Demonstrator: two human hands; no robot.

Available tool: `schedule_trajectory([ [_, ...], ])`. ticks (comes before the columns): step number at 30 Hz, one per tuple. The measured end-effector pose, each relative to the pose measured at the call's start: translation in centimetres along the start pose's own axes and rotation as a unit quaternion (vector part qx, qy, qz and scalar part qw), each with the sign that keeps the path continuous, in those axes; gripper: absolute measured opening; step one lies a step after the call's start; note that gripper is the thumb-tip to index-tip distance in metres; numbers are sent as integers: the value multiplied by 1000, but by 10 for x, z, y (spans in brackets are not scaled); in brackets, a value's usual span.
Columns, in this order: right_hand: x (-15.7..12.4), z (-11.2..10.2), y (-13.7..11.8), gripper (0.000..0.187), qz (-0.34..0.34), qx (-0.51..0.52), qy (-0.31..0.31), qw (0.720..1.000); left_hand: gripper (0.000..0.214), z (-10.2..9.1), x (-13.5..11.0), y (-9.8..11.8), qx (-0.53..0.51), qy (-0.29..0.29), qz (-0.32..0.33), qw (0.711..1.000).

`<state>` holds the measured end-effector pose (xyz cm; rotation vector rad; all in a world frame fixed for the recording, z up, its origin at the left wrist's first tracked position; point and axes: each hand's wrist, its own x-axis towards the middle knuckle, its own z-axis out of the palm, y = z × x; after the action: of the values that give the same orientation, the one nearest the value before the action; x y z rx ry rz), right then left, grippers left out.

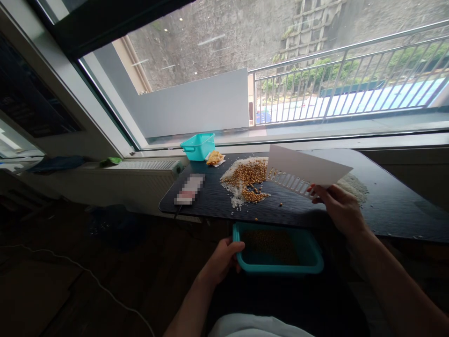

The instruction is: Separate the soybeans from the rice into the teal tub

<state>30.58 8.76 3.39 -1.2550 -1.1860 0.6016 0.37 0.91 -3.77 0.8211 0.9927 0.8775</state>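
My left hand [224, 257] grips the left end of a teal plastic basin [280, 269], thumb over its rim. The basin sits below the table's front edge, with many yellowish beans in its shaded inside. In my right hand [338, 206] is a white card [305, 166] with a row of slots cut along its lower edge, tilted above the table. Left of the card lies a heap of yellow beans [250, 173] mixed with white rice [236, 199]. A second pile of white rice [356, 187] is partly hidden behind my right hand and the card.
A smaller teal basket [199, 146] stands at the table's back left, beside yellow pieces [214, 158] on white paper. A blurred-out flat device [189, 189] with a cable lies at left. One stray bean [256, 219] is near the front edge. A radiator [150, 164] and window adjoin the dark table [393, 201].
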Motion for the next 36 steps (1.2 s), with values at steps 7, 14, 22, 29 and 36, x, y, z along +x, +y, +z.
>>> schedule_trajectory([
  [7, -8, -9, -12, 31, 29, -29, -7, 999, 31, 1, 1, -1, 2, -8, 15, 1000],
  [14, -5, 3, -15, 41, 24, -16, -124, 992, 33, -5, 8, -6, -6, 13, 45, 999],
  [22, 2, 29, -18, 38, -5, -74, -146, 987, 33, -8, 5, -6, 3, 20, 43, 999],
  [29, -19, 54, -25, 40, -7, -16, -117, 993, 34, -10, 7, -8, -2, 13, 47, 999],
  [36, -45, 87, -40, 36, -51, -96, -184, 977, 35, -11, 7, -11, -14, 37, 33, 999],
])
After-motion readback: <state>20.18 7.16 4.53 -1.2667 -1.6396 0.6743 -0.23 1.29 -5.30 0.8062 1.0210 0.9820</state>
